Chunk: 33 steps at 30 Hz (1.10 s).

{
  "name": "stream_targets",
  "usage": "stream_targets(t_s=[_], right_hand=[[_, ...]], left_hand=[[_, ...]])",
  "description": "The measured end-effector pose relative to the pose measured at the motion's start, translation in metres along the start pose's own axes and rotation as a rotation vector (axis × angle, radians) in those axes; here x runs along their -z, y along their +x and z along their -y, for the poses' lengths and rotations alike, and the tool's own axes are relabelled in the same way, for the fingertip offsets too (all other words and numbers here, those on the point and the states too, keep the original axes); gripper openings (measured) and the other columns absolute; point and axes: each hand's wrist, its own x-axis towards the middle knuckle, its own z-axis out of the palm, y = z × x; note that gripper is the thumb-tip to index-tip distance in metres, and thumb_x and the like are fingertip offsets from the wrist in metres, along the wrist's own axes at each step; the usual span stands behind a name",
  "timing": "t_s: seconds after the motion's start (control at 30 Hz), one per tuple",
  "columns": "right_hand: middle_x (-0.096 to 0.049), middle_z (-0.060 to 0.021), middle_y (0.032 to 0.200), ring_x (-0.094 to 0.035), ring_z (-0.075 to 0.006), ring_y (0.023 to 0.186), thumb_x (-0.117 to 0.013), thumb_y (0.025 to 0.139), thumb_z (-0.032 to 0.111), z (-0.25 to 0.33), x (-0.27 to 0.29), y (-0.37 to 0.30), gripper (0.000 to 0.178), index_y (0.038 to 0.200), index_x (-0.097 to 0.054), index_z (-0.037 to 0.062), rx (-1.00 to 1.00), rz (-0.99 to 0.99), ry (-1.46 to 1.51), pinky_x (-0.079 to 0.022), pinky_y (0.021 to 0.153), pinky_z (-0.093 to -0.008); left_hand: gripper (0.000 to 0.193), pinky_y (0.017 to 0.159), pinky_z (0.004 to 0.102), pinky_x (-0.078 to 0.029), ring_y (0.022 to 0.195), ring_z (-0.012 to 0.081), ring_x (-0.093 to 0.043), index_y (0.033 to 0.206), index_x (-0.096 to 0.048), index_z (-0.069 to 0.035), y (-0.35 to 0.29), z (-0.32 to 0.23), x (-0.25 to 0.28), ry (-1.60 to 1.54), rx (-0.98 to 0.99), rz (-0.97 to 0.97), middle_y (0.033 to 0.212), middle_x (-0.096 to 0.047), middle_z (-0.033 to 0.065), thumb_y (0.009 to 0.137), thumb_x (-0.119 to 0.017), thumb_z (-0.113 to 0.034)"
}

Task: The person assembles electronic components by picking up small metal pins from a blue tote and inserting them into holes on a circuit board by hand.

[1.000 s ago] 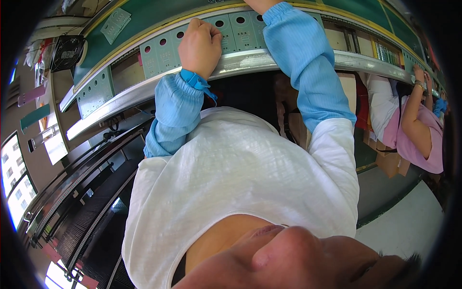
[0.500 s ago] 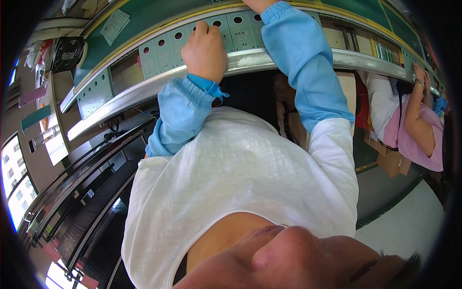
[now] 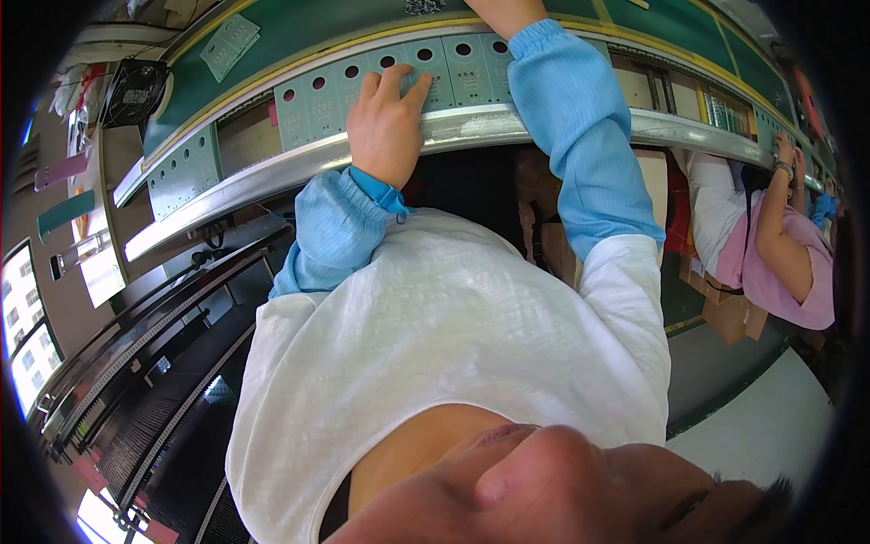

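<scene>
My left hand [image 3: 388, 127] rests over a pale green circuit board panel [image 3: 306, 113] that has a row of round dark holes along its far side. Its fingers are spread, with the tips on or just above the board, and nothing shows between them. The panel lies along a metal rail [image 3: 453, 127]. My right hand [image 3: 507, 13] reaches past the panel to the green belt, where the upper edge of the picture cuts off its fingers. Left of it on the belt is a small heap of dark metal parts [image 3: 424, 6], too small to name.
Two or so loose boards [image 3: 228, 47] lie on the green belt [image 3: 299, 27] at the far left. Another board [image 3: 186, 172] sits in the rails beside a black fan [image 3: 134, 93]. At the right a person in pink [image 3: 788, 236] works along the same line.
My left hand's fingers have gone from curled to spread over the panel. My right hand is still across the belt, slightly shifted in the picture along with the whole scene.
</scene>
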Motion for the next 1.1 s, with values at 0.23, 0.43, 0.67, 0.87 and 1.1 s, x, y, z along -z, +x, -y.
stream_targets(t_s=[0.23, 0.43, 0.67, 0.87, 1.1], right_hand=[[-0.072, -0.0143, 0.086, -0.071, -0.0347, 0.082, -0.069, 0.089, 0.012, -0.010, -0.004, 0.005, 0.006, 0.093, -0.067, 0.0089, 0.005, 0.004, 0.004, -0.056, 0.072, -0.0438], [-0.072, -0.0139, 0.088, -0.071, -0.0342, 0.084, -0.070, 0.090, 0.013, -0.019, -0.009, 0.004, 0.007, 0.095, -0.068, 0.0085, 0.016, -0.031, -0.011, -0.056, 0.074, -0.0427], [-0.072, -0.0137, 0.092, -0.070, -0.0330, 0.088, -0.070, 0.090, 0.011, -0.012, -0.001, 0.004, 0.008, 0.097, -0.069, 0.0071, 0.093, 0.002, -0.010, -0.055, 0.077, -0.0411], [-0.072, -0.0136, 0.091, -0.070, -0.0323, 0.087, -0.070, 0.090, 0.011, -0.012, 0.000, 0.003, 0.009, 0.098, -0.069, 0.0066, 0.065, -0.001, -0.015, -0.056, 0.076, -0.0405], [-0.072, -0.0134, 0.091, -0.071, -0.0313, 0.085, -0.070, 0.090, 0.010, -0.006, 0.002, 0.003, 0.010, 0.099, -0.070, 0.0063, 0.051, 0.011, -0.014, -0.056, 0.076, -0.0395]], left_hand=[[0.038, 0.087, 0.0415, -0.053, 0.101, 0.0323, -0.062, 0.119, -0.075, -0.009, 0.006, 0.011, -0.001, -0.255, 0.077, -0.024, 0.119, -0.067, 0.0101, 0.085, -0.065, 0.005], [0.026, 0.088, 0.0418, -0.053, 0.103, 0.0352, -0.064, 0.111, -0.072, -0.005, 0.000, 0.019, -0.005, -0.387, 0.118, -0.064, 0.115, -0.068, 0.0125, 0.088, -0.065, 0.003], [0.015, 0.087, 0.0415, -0.054, 0.100, 0.0358, -0.066, 0.101, -0.072, -0.001, -0.005, 0.019, -0.006, -0.388, 0.098, -0.133, 0.109, -0.069, 0.0129, 0.089, -0.065, 0.003], [0.022, 0.086, 0.0408, -0.055, 0.099, 0.0346, -0.066, 0.104, -0.071, 0.001, -0.011, 0.019, -0.003, -0.312, 0.013, -0.142, 0.111, -0.069, 0.0131, 0.084, -0.064, 0.007], [0.038, 0.087, 0.0406, -0.055, 0.099, 0.0326, -0.065, 0.111, -0.070, 0.002, -0.015, 0.013, 0.001, -0.264, -0.022, -0.115, 0.115, -0.068, 0.0126, 0.075, -0.062, 0.010]])
